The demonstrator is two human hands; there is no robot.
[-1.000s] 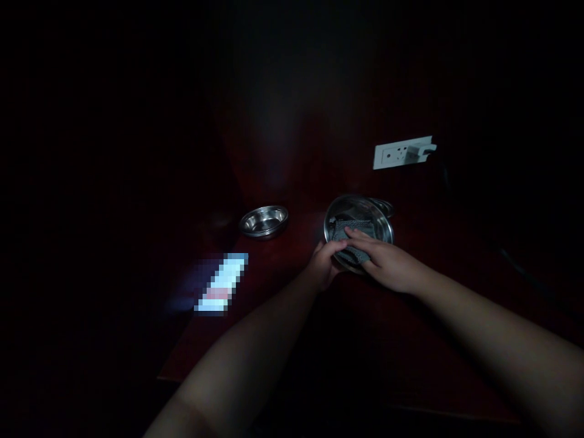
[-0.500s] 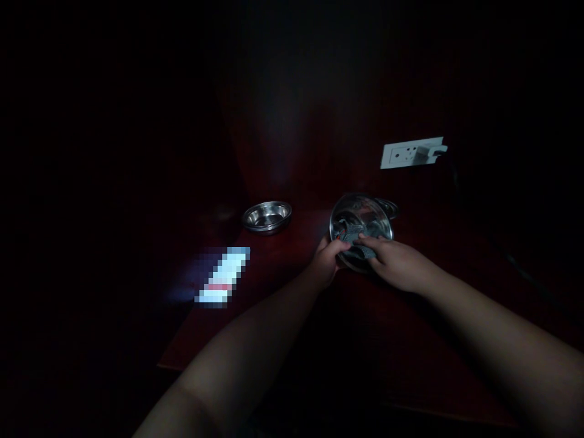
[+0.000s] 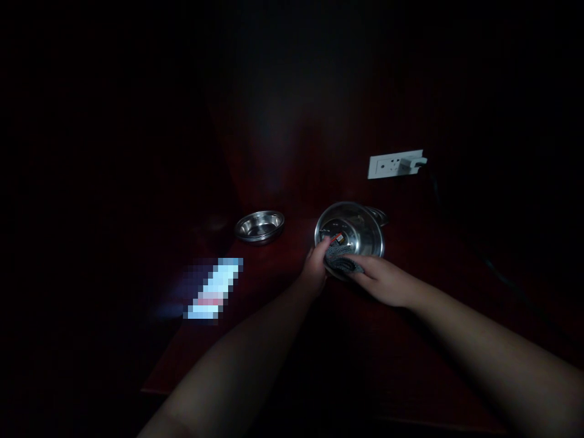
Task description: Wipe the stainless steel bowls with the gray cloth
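A shiny metal pot (image 3: 360, 225) is tilted with its mouth toward me, over the dark red table. My left hand (image 3: 316, 266) grips its left rim, thumb over the edge and the other fingers hidden behind the wall. My right hand (image 3: 381, 278) is closed on a grey textured cloth (image 3: 340, 254), which lies against the lower inside of the pot near the rim. A small orange and white label (image 3: 338, 238) shows inside the pot, just above the cloth.
Shallow metal dishes (image 3: 260, 228), seemingly stacked, sit to the left. A bright, blurred-out phone-like rectangle (image 3: 214, 289) lies near the left edge of the table (image 3: 191, 353). Behind the pot is another metal piece (image 3: 378, 215). A wall socket (image 3: 395, 164) holds a plug with a dark cable.
My right hand has drawn the cloth from deeper in the pot down toward its lower rim. More of the inside and the label now show. The whole view has shifted slightly.
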